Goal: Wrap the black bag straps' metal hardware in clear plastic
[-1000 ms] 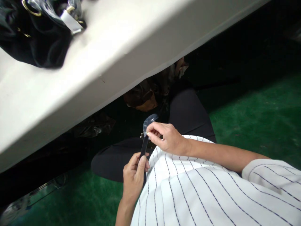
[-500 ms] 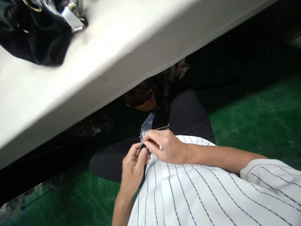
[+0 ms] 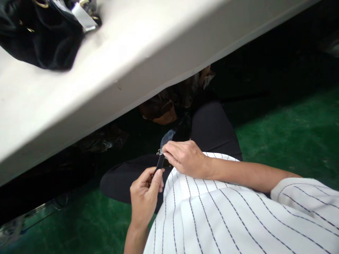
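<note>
Over my lap, my left hand [image 3: 145,192] pinches a narrow black strap [image 3: 160,161] between thumb and fingers. The strap runs up from there to a small metal clasp [image 3: 159,152]. Clear plastic film [image 3: 167,137] sticks out beyond the fingers of my right hand [image 3: 186,157]. Those fingers are closed on the strap's upper end, at the clasp and the film, and they hide part of both. The strap's lower end is hidden in my left hand.
A pale table [image 3: 127,81] slants across the upper left, its edge above my knees. On it lies a black bag [image 3: 47,38] with gold rings and a white tag [image 3: 84,17]. Under the table, a brown bag-like item [image 3: 161,114] sits in shadow on the green floor [image 3: 288,141].
My left hand has moved down and left, away from my right hand, and a length of black strap now shows between them. My right hand has risen slightly.
</note>
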Tool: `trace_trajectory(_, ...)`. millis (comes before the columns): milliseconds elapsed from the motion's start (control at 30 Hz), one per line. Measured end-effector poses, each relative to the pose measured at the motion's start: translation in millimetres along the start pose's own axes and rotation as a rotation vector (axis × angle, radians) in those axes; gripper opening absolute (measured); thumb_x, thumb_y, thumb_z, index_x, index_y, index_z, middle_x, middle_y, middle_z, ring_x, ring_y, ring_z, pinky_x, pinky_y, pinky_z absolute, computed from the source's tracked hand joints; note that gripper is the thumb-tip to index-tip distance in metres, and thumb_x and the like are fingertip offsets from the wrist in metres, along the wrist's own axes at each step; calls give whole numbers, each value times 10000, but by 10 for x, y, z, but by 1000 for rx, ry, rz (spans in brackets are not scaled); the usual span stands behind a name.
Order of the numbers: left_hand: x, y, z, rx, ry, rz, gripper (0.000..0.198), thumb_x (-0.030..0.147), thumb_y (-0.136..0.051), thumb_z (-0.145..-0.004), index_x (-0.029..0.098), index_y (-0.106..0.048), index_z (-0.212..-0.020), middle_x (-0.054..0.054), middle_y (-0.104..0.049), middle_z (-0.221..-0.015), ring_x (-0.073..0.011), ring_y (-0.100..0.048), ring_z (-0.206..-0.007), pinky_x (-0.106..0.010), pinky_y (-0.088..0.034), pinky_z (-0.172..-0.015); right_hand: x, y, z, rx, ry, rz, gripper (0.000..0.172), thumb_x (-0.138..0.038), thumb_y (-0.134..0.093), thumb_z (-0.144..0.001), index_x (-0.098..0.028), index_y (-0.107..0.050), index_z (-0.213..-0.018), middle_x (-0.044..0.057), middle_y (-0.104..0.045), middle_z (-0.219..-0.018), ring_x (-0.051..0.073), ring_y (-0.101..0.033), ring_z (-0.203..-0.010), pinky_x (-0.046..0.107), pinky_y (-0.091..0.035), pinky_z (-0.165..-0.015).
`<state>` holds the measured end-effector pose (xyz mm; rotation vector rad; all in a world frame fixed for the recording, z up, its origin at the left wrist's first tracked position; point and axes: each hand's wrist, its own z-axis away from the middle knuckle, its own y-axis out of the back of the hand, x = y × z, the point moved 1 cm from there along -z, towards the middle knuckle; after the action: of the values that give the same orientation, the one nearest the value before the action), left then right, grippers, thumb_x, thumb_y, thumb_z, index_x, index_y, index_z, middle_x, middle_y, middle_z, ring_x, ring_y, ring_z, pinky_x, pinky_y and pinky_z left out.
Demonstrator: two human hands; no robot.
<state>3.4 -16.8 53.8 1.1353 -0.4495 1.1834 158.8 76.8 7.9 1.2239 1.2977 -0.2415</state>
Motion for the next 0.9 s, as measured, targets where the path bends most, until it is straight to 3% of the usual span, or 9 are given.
trace_trajectory(167, 22, 13, -13, 56, -30, -153, 197, 364, -645, -891, 181, -719, -888, 39, -503, -519, -112, -443, -448, -218, -342, -418, 103, -13, -5, 30, -77, -137, 82, -151, -494, -956, -153, -568, -921, 39, -629, -865, 142, -583, -747, 251, -420, -662)
trace_trajectory(233, 45, 23, -16, 83, -87, -215, 182, 341, -650, -891, 197, -739, -958, 23, -579, -567, -135, -513, -476, -229, -389, -436, 152, -41, -9, 47, -108, -222, 68, -128, -521, -931, -156, -573, -898, 35, -619, -855, 135, -573, -742, 241, -435, -670)
trace_trajectory(333, 84, 22, -42, 79, -263, -321, 192, 259, -641, -904, 217, -735, -1066, -24, -732, -830, -193, -675, -692, -264, -524, -619, 210, -100, -16, 41, -182, -359, 78, -84, -565, -877, -158, -588, -868, 15, -622, -817, 113, -569, -689, 219, -453, -645)
trace_trajectory(433, 93, 10, -68, 65, -468, -440, 245, 164, -614, -914, 196, -703, -1141, -51, -742, -1016, -200, -707, -839, -267, -542, -761, 240, -139, -17, 53, -233, -407, 124, -59, -578, -847, -153, -615, -919, 12, -638, -821, 104, -582, -670, 209, -467, -632)
trace_trajectory(600, 92, -19, -68, 72, -615, -636, 252, 105, -584, -920, 130, -669, -1155, -62, -738, -853, -167, -689, -685, -252, -522, -693, 235, -138, -3, 78, -60, -207, 110, -60, -541, -876, -145, -607, -851, 17, -593, -764, 118, -547, -655, 234, -431, -620)
trace_trajectory(767, 90, -91, -121, 127, -593, -656, 182, 136, -581, -924, 119, -681, -1075, -89, -742, -931, -186, -705, -764, -250, -508, -714, 160, -159, 37, 121, 98, -65, 149, -87, -460, -926, -149, -558, -832, 24, -550, -724, 139, -528, -635, 253, -427, -603)
trace_trajectory(900, 45, -164, -233, 198, -378, -507, 57, 184, -617, -892, 159, -668, -897, -12, -705, -737, -148, -660, -627, -226, -466, -610, 84, -206, 88, 108, 152, -54, 168, -105, -441, -929, -165, -529, -799, 24, -537, -704, 152, -527, -641, 267, -449, -628)
